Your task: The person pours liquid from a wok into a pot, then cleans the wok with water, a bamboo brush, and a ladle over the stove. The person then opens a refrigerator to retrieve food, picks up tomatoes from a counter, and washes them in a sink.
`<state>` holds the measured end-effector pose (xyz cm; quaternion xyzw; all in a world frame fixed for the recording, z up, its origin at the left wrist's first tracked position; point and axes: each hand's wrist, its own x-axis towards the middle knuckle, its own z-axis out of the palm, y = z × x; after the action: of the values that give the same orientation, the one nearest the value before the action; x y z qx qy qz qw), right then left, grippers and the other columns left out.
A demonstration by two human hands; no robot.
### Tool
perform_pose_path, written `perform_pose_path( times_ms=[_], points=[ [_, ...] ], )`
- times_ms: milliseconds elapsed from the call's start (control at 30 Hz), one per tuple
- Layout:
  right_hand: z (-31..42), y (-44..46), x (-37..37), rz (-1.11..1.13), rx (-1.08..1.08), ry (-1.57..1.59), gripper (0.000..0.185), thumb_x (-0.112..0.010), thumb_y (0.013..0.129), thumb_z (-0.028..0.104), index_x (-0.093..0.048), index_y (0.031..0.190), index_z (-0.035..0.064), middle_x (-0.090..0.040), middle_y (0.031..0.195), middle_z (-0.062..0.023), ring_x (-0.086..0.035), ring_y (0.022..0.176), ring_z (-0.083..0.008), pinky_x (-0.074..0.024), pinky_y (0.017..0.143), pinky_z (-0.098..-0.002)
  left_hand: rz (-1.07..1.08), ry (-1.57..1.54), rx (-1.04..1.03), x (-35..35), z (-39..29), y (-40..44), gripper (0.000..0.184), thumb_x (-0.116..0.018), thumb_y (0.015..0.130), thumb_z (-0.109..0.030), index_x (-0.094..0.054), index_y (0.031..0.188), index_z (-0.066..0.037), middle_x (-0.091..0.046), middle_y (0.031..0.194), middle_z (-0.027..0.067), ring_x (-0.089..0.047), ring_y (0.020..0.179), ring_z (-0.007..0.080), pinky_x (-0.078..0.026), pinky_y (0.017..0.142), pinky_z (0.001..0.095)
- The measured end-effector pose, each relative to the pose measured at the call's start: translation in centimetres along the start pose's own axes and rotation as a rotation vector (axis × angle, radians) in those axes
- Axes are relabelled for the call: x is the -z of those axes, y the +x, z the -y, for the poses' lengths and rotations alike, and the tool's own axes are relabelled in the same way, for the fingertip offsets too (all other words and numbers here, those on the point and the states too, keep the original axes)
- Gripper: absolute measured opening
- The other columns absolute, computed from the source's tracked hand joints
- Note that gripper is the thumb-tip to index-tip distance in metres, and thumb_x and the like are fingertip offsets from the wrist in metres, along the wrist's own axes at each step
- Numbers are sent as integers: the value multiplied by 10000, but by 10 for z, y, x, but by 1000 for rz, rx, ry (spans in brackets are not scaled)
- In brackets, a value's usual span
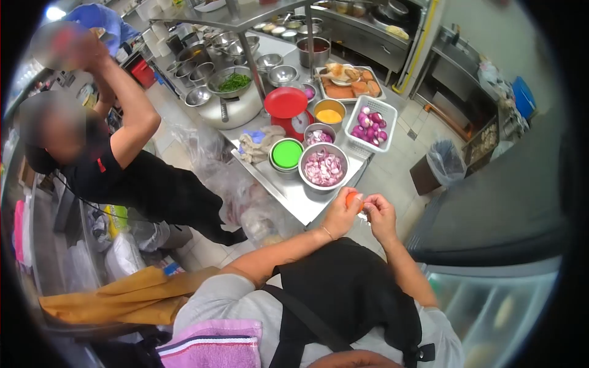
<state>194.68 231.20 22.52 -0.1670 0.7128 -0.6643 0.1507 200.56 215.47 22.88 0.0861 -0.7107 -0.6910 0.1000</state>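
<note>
In front of my apron, my left hand [341, 214] is closed around a small, smooth orange object [354, 200]; its kind is mostly hidden by the fingers. My right hand [380, 214] is beside it with the fingers pinched together. Something thin and shiny shows just under the fingertips, too small to name. Closest to my hands, on the corner of the steel table [305, 211], stands a metal bowl of sliced red onions [323, 168]. A green-lidded container [286, 154] and a smaller bowl of cut onions [319, 134] stand around it.
A white basket of whole red onions [372, 126], a red kitchen scale [288, 104] and a tray of orange pieces [343, 87] are farther back. Another person [135, 178] stands at left with arms raised. A lined bin [438, 167] is on the floor at right.
</note>
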Motion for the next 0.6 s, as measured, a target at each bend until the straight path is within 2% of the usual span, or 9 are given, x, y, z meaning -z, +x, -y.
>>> perform_pose_path(
  times_ms=[67,100,200,267,333,467,500,533,600],
  points=[
    [1,30,-3,26,-70,49,68,-569,1034,45,-634,1051,36,-615,787,15,-497,598,-36,-388,508,-213,-229,251,-427,-5,-9,17,398,-681,1014,-246,-555,1293,7,-612,1027,219,-607,903,389,-513,873,461],
    [3,44,-4,12,-83,111,64,-559,1038,45,-623,1038,42,-609,782,11,-490,590,-37,-382,505,-209,-222,414,-497,-1,-14,28,469,-727,975,-200,-524,1340,15,-565,1119,248,-583,982,439,-505,893,468],
    [17,86,4,46,-94,142,58,-550,1047,61,-608,1046,65,-597,770,9,-484,582,-44,-384,503,-216,-270,498,-565,8,-18,68,473,-769,935,-161,-531,1309,2,-558,1115,244,-581,1003,435,-498,887,482],
    [20,106,29,9,-48,-123,85,-584,1037,112,-649,1040,57,-630,811,12,-526,639,-62,-424,566,-240,-405,530,-559,25,-11,93,419,-734,961,-126,-537,1306,5,-600,1137,220,-613,985,361,-523,863,445],
    [21,126,77,-87,79,-400,77,-637,1009,126,-682,986,69,-654,764,-8,-580,670,-84,-472,606,-276,-443,-93,-86,51,-2,105,321,-663,1006,-181,-587,1273,-21,-646,1080,173,-660,920,295,-547,832,438],
    [-3,183,214,-292,91,-1234,151,-674,991,238,-720,1021,97,-716,831,-148,-670,678,-256,-552,665,-406,-472,-712,84,122,-13,84,283,-561,1051,-299,-647,1209,-80,-701,1062,133,-692,843,186,-575,716,325],
    [-23,214,257,-507,198,-1230,195,-660,998,252,-722,1084,88,-713,845,-137,-703,743,-233,-574,717,-417,-538,-772,142,133,-12,70,317,-544,1062,-344,-648,1206,-82,-715,1054,144,-693,823,191,-568,699,316],
    [-25,237,269,-474,211,-1231,195,-660,998,252,-722,1084,88,-713,845,-137,-703,743,-233,-574,717,-417,-581,-824,187,145,-17,62,355,-527,1074,-390,-650,1203,-83,-729,1045,154,-695,802,196,-560,682,306],
    [-28,288,274,-219,-472,-163,234,-690,969,175,-697,1173,61,-702,951,-98,-705,810,-211,-587,797,-374,-703,-816,190,144,-23,60,379,-520,1079,-416,-651,1194,-80,-736,1048,164,-690,776,207,-557,677,311]
  ],
)
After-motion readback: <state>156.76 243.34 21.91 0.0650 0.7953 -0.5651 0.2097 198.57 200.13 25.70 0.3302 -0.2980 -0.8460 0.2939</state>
